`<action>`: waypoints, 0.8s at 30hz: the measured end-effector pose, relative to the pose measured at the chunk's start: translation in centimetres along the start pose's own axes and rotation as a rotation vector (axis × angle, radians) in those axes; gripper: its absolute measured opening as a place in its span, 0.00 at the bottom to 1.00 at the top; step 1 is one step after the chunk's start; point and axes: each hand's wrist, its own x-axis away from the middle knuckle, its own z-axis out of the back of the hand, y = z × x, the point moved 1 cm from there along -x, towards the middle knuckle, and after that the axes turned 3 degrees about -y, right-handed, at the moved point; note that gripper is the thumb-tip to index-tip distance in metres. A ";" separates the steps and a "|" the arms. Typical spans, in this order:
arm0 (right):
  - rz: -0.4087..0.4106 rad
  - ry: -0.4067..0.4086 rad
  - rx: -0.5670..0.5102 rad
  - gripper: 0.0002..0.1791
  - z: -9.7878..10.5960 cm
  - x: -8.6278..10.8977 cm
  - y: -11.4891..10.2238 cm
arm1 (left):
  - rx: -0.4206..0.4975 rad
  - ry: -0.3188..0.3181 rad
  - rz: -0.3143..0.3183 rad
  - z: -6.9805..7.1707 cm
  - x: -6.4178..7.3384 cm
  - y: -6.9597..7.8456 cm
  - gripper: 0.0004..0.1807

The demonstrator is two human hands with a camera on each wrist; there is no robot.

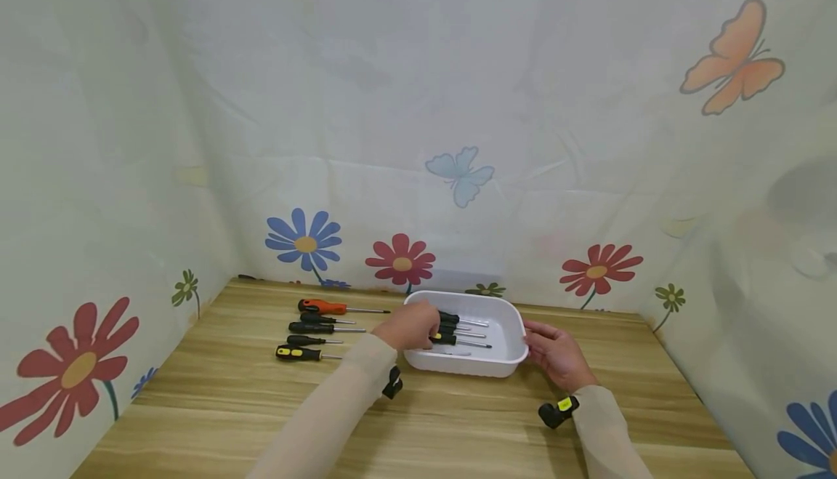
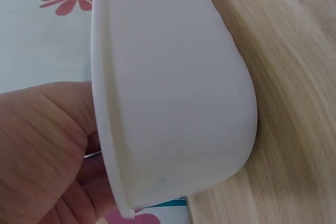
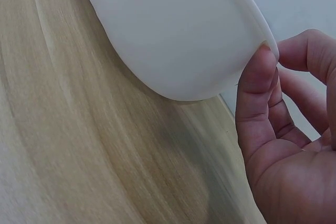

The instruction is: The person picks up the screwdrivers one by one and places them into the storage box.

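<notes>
Your right hand (image 1: pixel 557 354) pinches the white tray (image 1: pixel 466 368) by its rim; your left hand (image 1: pixel 407 326) curls over screwdrivers (image 1: pixel 447 339) inside, any grip hidden. Seemingly you're sorting; next probably calls for steadying the tray.

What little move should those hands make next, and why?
Perhaps lift the left hand straight up before moving it sideways: it reaches into the white tray, right by the screwdrivers inside, so a sideways drag might knock them. The right hand pinches the rim, which should help steady it. Whether the left hand holds anything is hidden.
</notes>
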 end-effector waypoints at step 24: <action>0.005 0.017 0.036 0.26 0.0 0.1 0.1 | 0.376 0.124 -0.049 1.1 3.7 -4.6 0.13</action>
